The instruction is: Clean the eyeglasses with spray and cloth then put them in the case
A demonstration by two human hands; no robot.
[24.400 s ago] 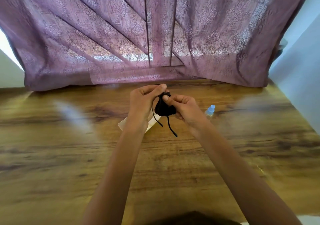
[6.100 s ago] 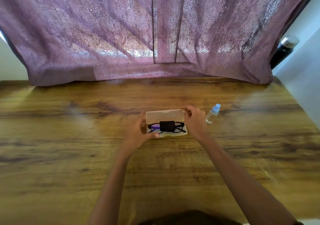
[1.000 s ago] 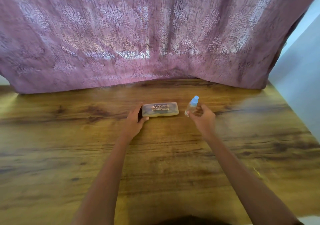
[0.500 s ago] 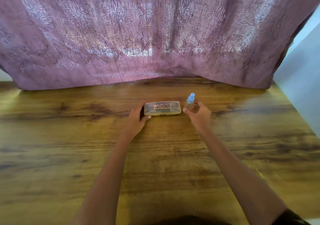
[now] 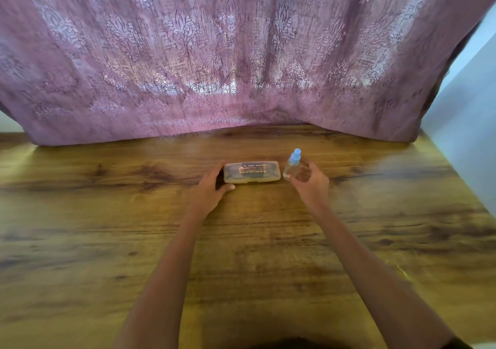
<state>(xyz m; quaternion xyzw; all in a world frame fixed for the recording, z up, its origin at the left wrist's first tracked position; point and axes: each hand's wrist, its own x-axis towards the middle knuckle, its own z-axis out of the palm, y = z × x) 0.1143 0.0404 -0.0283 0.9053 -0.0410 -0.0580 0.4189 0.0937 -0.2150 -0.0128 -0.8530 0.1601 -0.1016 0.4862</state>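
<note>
The translucent beige glasses case lies shut on the wooden table, with printed text on its lid. Dark shapes show faintly through the lid; the eyeglasses and cloth are otherwise hidden inside. My left hand cups the case's left end, fingers behind it and thumb in front. A small clear spray bottle with a light blue cap stands upright just right of the case. My right hand is right beside the bottle with its fingers spread, the thumb near the bottle's base.
A mauve patterned curtain hangs down onto the table's far edge. A pale wall borders the table on the right. Bare wood lies between the case and me.
The right hand set the spray bottle down close to the case's right end and loosened its fingers from it. The left hand has stayed on the case's left end.
</note>
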